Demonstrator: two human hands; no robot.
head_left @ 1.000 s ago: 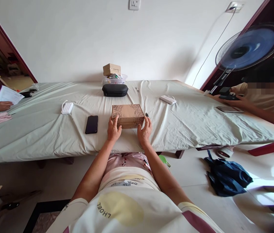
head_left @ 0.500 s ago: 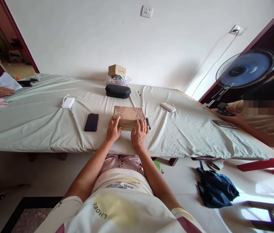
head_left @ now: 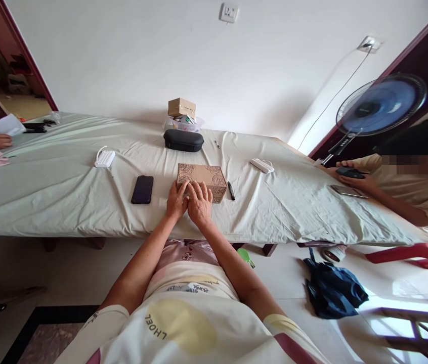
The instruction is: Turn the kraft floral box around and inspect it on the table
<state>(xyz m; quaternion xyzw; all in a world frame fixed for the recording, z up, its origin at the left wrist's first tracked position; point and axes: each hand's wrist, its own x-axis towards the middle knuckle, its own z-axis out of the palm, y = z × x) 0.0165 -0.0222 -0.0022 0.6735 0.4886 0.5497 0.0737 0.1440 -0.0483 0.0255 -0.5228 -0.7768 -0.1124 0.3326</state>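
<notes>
So, the box (head_left: pixel 208 173) is sitting right in front of the person, on the cloth (head_left: pixel 259 212) that covers the table. It's brown cardboard with dark swirly drawings on it, and it's just beyond both hands, pretty much touching them.

Left hand (head_left: pixel 177 202) is at the near left corner, fingers pointing away and touching the box. Can't tell if it's really gripping or just resting there. Right hand (head_left: pixel 199 203) is right beside it, fingers spread and laid over the near edge onto the top, left of the middle. The two hands are close together, thumb sides facing, and look like they touch, though the contact spot is hard to make out. Most of the top and the near right corner are uncovered.

Just off the right side of the box there's a black pen (head_left: pixel 231 191), not touched by either hand. The phone (head_left: pixel 142 189) lies dark side up to the left of the left hand, a bit apart from it. Behind the box is a black case (head_left: pixel 183 140), and behind that a clear tub (head_left: pixel 199 124) with a small carton (head_left: pixel 181 107) on top.
</notes>
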